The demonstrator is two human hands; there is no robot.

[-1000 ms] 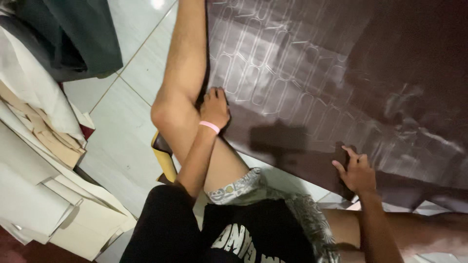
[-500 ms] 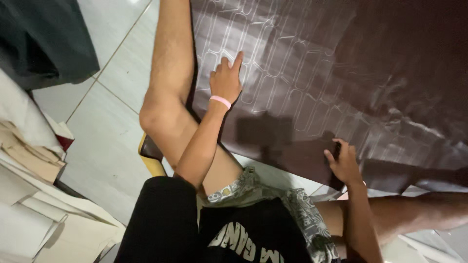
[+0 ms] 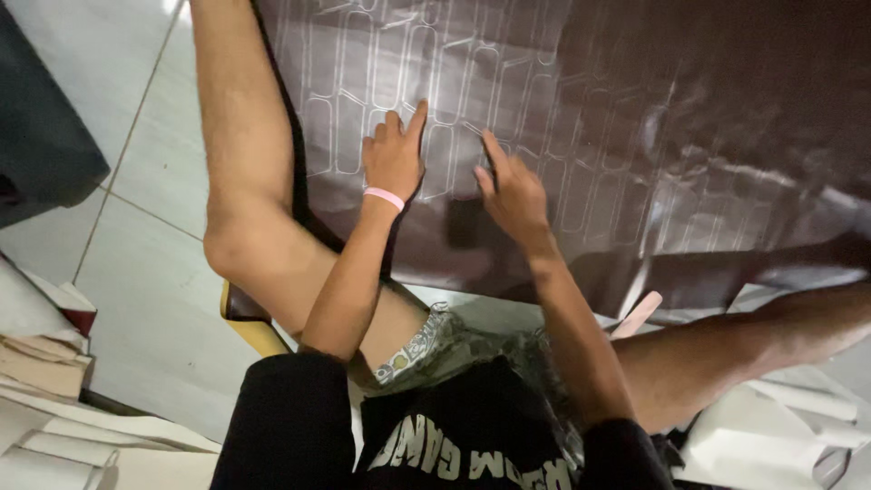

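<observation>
A large dark brown glossy sheet (image 3: 635, 118) lies on the floor in front of me, marked with rows of pale rounded outlines. My left hand (image 3: 395, 159), with a pink band on its wrist, rests flat on the sheet with the index finger stretched forward along an outline. My right hand (image 3: 510, 192) presses on the sheet just to the right, index finger pointing forward; whether it holds a small tool I cannot tell. My bare left leg (image 3: 245, 181) runs along the sheet's left edge and my right leg (image 3: 753, 340) lies under its near edge.
White floor tiles (image 3: 136, 272) lie at the left. Stacked pale card pieces (image 3: 54, 363) sit at the lower left, a dark cloth (image 3: 36, 136) at the upper left. A yellow low seat edge (image 3: 249, 331) shows under my thigh. White paper scraps (image 3: 798, 408) lie at the lower right.
My left hand slid forward onto the sheet's outlines. My right hand left the sheet's near edge and moved up and left, close beside the left hand. The view shifted closer.
</observation>
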